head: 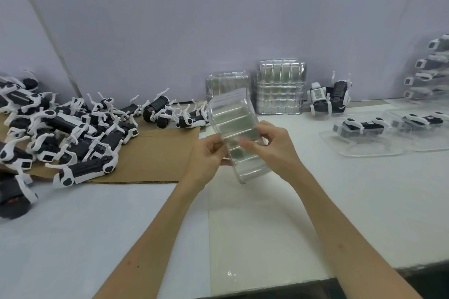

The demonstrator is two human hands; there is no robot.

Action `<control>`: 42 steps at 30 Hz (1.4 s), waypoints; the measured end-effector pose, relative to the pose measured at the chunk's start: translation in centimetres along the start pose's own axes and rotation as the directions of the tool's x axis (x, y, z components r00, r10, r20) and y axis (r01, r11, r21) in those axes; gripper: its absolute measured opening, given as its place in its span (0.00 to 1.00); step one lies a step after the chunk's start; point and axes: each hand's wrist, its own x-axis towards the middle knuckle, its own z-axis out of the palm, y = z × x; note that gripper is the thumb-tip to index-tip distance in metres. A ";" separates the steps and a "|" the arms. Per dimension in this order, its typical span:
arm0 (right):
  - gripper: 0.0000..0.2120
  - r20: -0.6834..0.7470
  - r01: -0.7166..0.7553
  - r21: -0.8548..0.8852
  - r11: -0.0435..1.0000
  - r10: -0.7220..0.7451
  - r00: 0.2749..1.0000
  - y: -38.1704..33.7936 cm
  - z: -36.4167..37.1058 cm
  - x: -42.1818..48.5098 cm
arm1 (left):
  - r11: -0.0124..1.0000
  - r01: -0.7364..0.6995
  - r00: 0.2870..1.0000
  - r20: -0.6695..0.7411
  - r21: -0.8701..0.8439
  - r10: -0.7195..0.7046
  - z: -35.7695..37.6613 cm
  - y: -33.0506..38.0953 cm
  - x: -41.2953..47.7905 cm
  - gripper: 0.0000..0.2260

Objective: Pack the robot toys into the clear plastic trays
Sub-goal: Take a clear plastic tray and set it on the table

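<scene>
I hold one clear tray (232, 121) up off the table (267, 221) at the middle of the frame. My left hand (209, 153) has its fingers curled on the tray's left edge, and my right hand (269, 143) pinches its right side between thumb and fingers. The tray's long axis runs nearly top to bottom in the picture, with the far end leaning a little left and the near end a little right. It looks empty. The loose robot toys (73, 128) lie heaped on the cardboard (150, 153) at the left of the frame, so everything I need next is on the left-hand side of the tray, and my left hand is plainly the nearer one to them. The closest toy (192, 120) lies just up and left of the tray, beside its far end. I judge the right hand should keep the tray while the left lets go and reaches over. More empty trays stand stacked (279, 90) against the wall behind, and filled trays (362, 133) lie at the right.
</scene>
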 end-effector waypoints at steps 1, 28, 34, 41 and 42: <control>0.07 -0.013 0.004 -0.024 1.000 -0.004 1.000 0.1 0.1 0.1 | 1.000 0.005 1.000 -0.015 0.015 -0.005 0.1 -0.2 0.2 0.15; 0.19 -0.263 0.001 -0.480 0.877 -0.145 0.954 1.8 -0.7 -0.2 | 0.903 0.065 0.972 -0.176 -0.425 -0.153 -3.7 0.3 0.9 0.12; 0.26 -0.148 0.114 -0.372 0.921 -0.180 0.972 1.0 1.1 -0.7 | 0.940 0.105 0.993 -0.019 -0.326 -0.117 -2.1 1.1 0.1 0.12; 0.42 -0.035 0.179 -0.375 0.910 -0.207 0.978 0.7 1.8 -1.1 | 0.972 0.133 0.987 0.111 -0.192 -0.113 -0.8 1.2 -0.7 0.12; 0.42 -0.035 0.187 -0.363 0.913 -0.213 0.976 0.7 1.8 -1.1 | 0.978 0.127 0.986 0.130 -0.167 -0.106 -0.7 1.2 -0.7 0.12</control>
